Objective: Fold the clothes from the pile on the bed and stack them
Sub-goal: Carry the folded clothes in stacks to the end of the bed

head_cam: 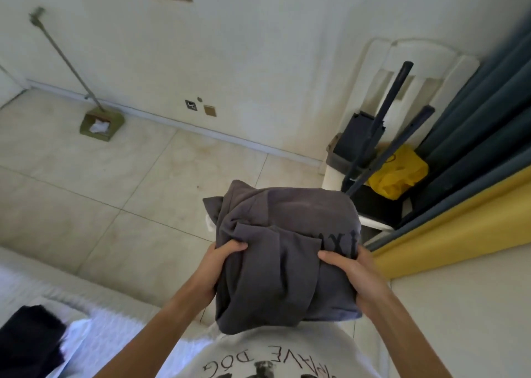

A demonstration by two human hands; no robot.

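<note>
We hold a grey T-shirt (284, 251) up in front of our chest, clear of the bed (94, 329), already doubled into a rough bundle; the left hand (214, 265) grips its left edge with fingers curled under and thumb on top, and the right hand (353, 274) grips the right edge the same way. This garment looks nearly folded but not yet stacked, and we judge that a dark piece of clothing (28, 340) on the bed still waits.
</note>
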